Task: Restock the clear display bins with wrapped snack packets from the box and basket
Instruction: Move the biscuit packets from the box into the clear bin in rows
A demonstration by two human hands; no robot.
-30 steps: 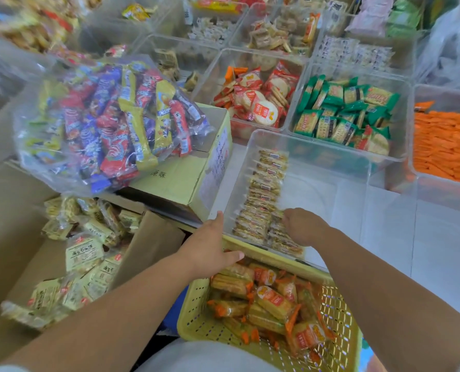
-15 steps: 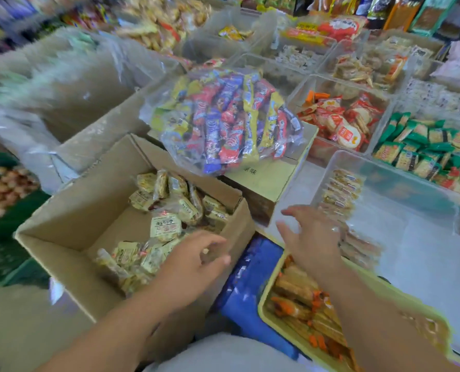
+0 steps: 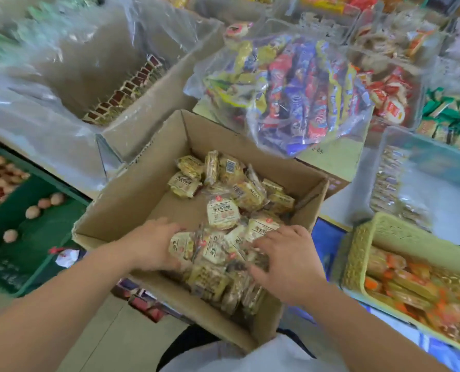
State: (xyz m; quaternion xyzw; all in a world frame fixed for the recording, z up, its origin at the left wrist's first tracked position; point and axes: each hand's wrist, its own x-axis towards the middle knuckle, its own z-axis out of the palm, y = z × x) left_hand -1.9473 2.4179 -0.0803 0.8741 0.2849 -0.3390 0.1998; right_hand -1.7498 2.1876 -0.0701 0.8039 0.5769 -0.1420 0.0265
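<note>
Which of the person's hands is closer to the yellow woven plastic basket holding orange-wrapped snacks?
Right. The right hand lies in the brown cardboard box on the side toward the yellow woven plastic basket. The left hand is across the pale wrapped packets, farther away.

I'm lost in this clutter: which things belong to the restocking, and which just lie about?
Job: brown cardboard box, pale yellow wrapped packets, left hand, right hand, yellow plastic basket, clear plastic bin.
Lying about: clear bag of red, blue and yellow bars; green crate.
</note>
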